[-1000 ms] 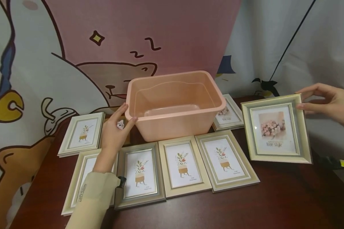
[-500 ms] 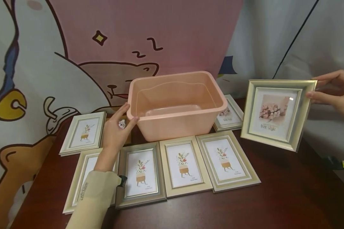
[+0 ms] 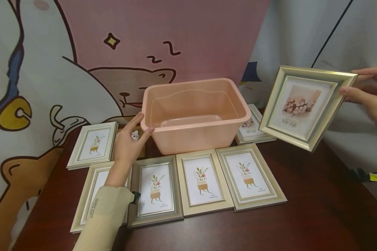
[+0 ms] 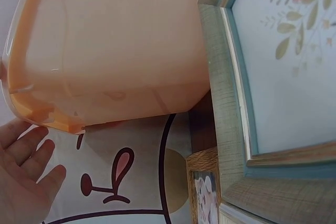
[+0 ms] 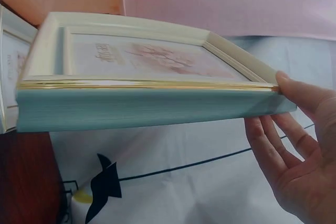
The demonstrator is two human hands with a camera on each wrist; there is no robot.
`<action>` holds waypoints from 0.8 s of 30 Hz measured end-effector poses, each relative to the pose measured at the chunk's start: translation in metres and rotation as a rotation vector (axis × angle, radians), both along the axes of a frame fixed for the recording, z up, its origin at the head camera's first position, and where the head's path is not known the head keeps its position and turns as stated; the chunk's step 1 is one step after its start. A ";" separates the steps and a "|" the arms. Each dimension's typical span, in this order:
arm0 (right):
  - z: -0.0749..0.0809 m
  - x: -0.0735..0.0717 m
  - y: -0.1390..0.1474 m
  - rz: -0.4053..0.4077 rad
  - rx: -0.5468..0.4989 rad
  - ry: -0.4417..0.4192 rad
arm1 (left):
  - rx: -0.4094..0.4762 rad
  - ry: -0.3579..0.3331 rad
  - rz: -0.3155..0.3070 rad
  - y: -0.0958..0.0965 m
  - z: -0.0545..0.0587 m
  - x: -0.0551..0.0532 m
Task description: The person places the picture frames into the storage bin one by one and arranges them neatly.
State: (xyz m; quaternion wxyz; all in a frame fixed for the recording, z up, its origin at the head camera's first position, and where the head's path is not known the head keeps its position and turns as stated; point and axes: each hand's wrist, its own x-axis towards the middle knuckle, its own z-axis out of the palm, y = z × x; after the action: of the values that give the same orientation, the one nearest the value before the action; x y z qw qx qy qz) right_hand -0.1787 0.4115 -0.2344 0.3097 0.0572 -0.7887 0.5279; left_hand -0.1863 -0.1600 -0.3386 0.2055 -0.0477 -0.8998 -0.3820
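Note:
A pink plastic storage bin point(image 3: 194, 137) stands on the table. My left hand point(image 3: 128, 143) grips its left front corner, with the thumb at the front rim and fingers along the left side. In the left wrist view the fingertips point(image 4: 50, 148) lie by the bin's rim point(image 4: 31, 108). My right hand point(image 3: 372, 92) pinches a cream picture frame point(image 3: 345, 89) by its upper right corner, thumb on the front and fingers behind. This frame hangs tilted above the table, right of the bin, its pink flower picture facing me.
Several picture frames with plant prints, such as a grey-green one point(image 3: 155, 190) and a cream one point(image 3: 202, 183), lie before the bin. Two more lie at its left point(image 3: 94, 144) and right point(image 3: 252, 129). A small wooden frame point(image 4: 202, 187) stands left of the bin, near the cartoon curtain point(image 3: 113, 87).
My right hand has raised the picture frame and tilted it clockwise. The left hand keeps its place at the bin's corner. The head view has shifted slightly.

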 end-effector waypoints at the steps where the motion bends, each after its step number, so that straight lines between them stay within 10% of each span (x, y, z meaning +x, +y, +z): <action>1: 0.001 -0.001 -0.002 0.004 -0.035 0.018 | 0.001 -0.003 -0.001 0.000 0.000 0.000; 13: 0.026 -0.003 -0.034 -0.159 -0.131 0.066 | 0.014 -0.018 0.000 0.000 0.001 -0.003; 24: 0.057 -0.009 -0.078 -0.091 -0.317 0.173 | 0.027 -0.010 -0.016 -0.002 0.001 0.001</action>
State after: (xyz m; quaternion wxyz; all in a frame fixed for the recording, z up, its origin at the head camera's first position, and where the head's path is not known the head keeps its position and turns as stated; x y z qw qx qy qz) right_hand -0.1878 0.3335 -0.1776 0.4050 0.0173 -0.6678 0.6243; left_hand -0.1856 -0.1624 -0.3373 0.1986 -0.0502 -0.8951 -0.3960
